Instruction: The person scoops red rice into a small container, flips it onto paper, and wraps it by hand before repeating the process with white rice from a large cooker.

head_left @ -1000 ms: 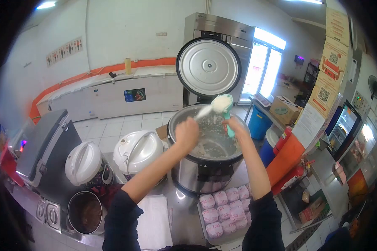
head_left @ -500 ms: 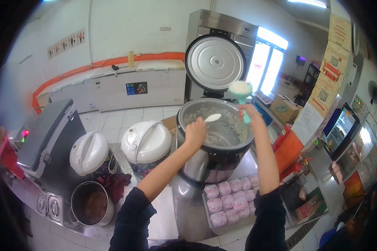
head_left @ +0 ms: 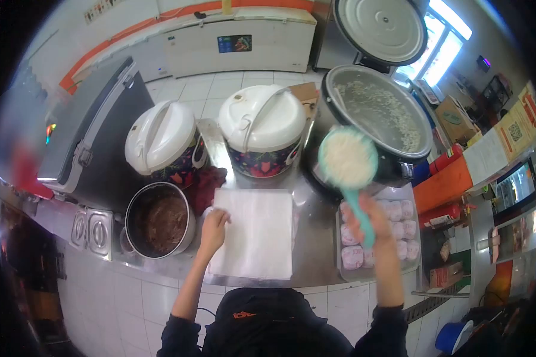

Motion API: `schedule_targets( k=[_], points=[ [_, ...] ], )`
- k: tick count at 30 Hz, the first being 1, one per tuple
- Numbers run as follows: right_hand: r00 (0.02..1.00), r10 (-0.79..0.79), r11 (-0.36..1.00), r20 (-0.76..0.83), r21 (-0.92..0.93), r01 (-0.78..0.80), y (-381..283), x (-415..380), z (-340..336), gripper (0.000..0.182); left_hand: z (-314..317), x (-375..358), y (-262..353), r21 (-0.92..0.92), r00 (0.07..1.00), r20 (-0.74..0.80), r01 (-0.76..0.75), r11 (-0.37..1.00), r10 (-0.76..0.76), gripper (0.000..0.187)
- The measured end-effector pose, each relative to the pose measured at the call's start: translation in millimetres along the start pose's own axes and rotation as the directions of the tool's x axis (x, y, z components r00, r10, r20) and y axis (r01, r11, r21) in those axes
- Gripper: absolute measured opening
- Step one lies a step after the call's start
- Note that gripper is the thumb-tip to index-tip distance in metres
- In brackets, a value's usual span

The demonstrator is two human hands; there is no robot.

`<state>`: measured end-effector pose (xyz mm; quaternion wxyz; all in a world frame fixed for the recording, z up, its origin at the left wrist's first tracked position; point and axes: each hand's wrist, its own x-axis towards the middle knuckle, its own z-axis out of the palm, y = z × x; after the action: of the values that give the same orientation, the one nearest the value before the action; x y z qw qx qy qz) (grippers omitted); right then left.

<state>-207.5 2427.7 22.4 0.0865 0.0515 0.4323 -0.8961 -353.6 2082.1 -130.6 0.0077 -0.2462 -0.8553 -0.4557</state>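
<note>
My right hand (head_left: pixel 370 221) is closed round the handle of a turquoise scoop (head_left: pixel 363 215) heaped with white rice (head_left: pixel 347 159), held in front of the large open cooker (head_left: pixel 381 110). Rice clings to the cooker's inner wall. My left hand (head_left: pixel 215 229), its fingers bent together, is at the left edge of a stack of white paper sheets (head_left: pixel 253 238); whether it pinches a sheet is too small to tell. Below the scoop, a tray (head_left: pixel 369 275) holds several round wrapped packs (head_left: pixel 352 257) with pink print, partly hidden by my right hand.
Two lidded white cookers (head_left: pixel 262 119) stand behind the paper. At the left are a pot (head_left: pixel 161 220) with brown contents, a dark red cloth (head_left: pixel 206 183), steel lidded containers (head_left: pixel 99 232) and a grey cooler box (head_left: pixel 101 119). Chest freezers (head_left: pixel 238 44) line the wall.
The view has tilted down. My left hand has left the cooker and the white spoon for the paper stack. The rice-filled scoop has moved from above the cooker toward me, over the tray side.
</note>
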Motion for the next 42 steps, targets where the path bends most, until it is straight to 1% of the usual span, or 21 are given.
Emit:
schedule_targets(
  k=[1, 4, 6, 7, 8, 9, 10, 12, 16, 18, 20, 22, 23, 25, 26, 28, 29, 31, 33, 35, 42],
  points=[
    [0.994, 0.028, 0.992, 0.106, 0.120, -0.041, 29, 3, -2, 0.025, -3, -27, -23, 0.030, 0.996, 0.017, 0.087, 0.996, -0.088, 0.009],
    [0.995, 0.102, 0.962, -0.024, 0.258, -0.092, 99, 11, 16, 0.028, 0, -90, -58, 0.177, 0.978, 0.086, 0.170, 0.969, -0.188, 0.021],
    [0.973, 0.026, 0.995, -0.231, -0.091, -0.048, 143, 21, 22, 0.043, -2, -107, -58, 0.289, 0.970, 0.138, 0.151, 0.945, -0.198, 0.029],
    [0.973, 0.035, 0.995, -0.227, -0.087, -0.056, 167, 30, 24, 0.043, -2, -112, -47, 0.321, 0.973, 0.143, 0.128, 0.938, -0.182, 0.039],
    [0.927, -0.337, 0.694, -0.164, -0.709, 0.127, 193, 40, 25, 0.047, -2, -115, -40, 0.353, 0.975, 0.152, 0.102, 0.930, -0.164, 0.048],
    [0.818, -0.562, 0.034, 0.124, -0.984, 0.172, 215, 45, 27, 0.052, 1, -119, -40, 0.353, 0.973, 0.155, 0.106, 0.929, -0.170, 0.048],
    [0.820, -0.560, 0.038, 0.118, -0.985, 0.167, 235, 47, 32, 0.052, 5, -121, -41, 0.340, 0.972, 0.144, 0.126, 0.932, -0.184, 0.054],
    [0.973, -0.223, -0.306, -0.064, -0.943, -0.132, 258, 48, 46, 0.050, 5, -123, -40, 0.324, 0.971, 0.141, 0.138, 0.936, -0.192, 0.059],
    [0.949, -0.285, -0.254, -0.133, -0.944, -0.209, 254, 37, 53, 0.050, -6, -124, -27, 0.356, 0.961, 0.189, 0.125, 0.926, -0.203, 0.066],
    [0.833, -0.527, -0.030, -0.168, -0.976, -0.216, 242, 29, 39, 0.050, -9, -122, -30, 0.340, 0.952, 0.210, 0.141, 0.930, -0.222, 0.066],
    [0.722, -0.633, 0.086, -0.279, -0.952, -0.293, 228, 20, 21, 0.050, -8, -124, -44, 0.155, 0.969, 0.136, 0.183, 0.971, -0.205, 0.060],
    [0.611, -0.761, 0.007, -0.221, -0.943, -0.332, 223, 12, -12, 0.049, -7, -125, -52, 0.141, 0.976, 0.117, 0.168, 0.976, -0.185, 0.051],
    [0.615, -0.756, 0.007, -0.223, -0.943, -0.334, 220, 7, -24, 0.049, -7, -125, -55, 0.129, 0.982, 0.100, 0.148, 0.981, -0.161, 0.043],
    [0.580, -0.647, 0.192, -0.496, -0.841, -0.505, 218, -3, -42, 0.050, -3, -128, -61, 0.089, 0.980, 0.085, 0.170, 0.981, -0.177, 0.033],
    [0.581, -0.643, 0.190, -0.498, -0.839, -0.509, 221, -4, -46, 0.050, -2, -128, -63, 0.048, 0.981, 0.063, 0.183, 0.982, -0.186, 0.023],
    [0.606, -0.767, -0.211, -0.212, -0.808, -0.550, 225, -4, -53, 0.049, -2, -128, -66, 0.054, 0.988, 0.029, 0.149, 0.987, -0.151, 0.017],
    [0.607, -0.766, -0.212, -0.213, -0.807, -0.551, 228, -2, -45, 0.049, -2, -126, -67, 0.065, 0.994, -0.007, 0.111, 0.992, -0.111, 0.011],
    [0.763, -0.645, -0.253, -0.052, -0.927, -0.277, 240, 9, -7, 0.047, -8, -119, -60, 0.071, 0.992, 0.023, 0.122, 0.990, -0.124, 0.009],
    [0.925, -0.364, -0.311, 0.108, -0.950, -0.012, 252, 16, 39, 0.047, -16, -112, -51, 0.079, 0.989, 0.053, 0.130, 0.988, -0.135, 0.008],
    [0.910, -0.348, -0.319, 0.225, -0.941, 0.111, 269, 24, 56, 0.044, -21, -105, -46, 0.124, 0.982, 0.086, 0.157, 0.980, -0.169, 0.008],
    [0.914, -0.338, -0.158, 0.224, -0.971, 0.180, 279, 40, 54, 0.032, -22, -102, -56, 0.273, 0.935, 0.267, 0.159, 0.949, -0.234, 0.011]
  ],
)
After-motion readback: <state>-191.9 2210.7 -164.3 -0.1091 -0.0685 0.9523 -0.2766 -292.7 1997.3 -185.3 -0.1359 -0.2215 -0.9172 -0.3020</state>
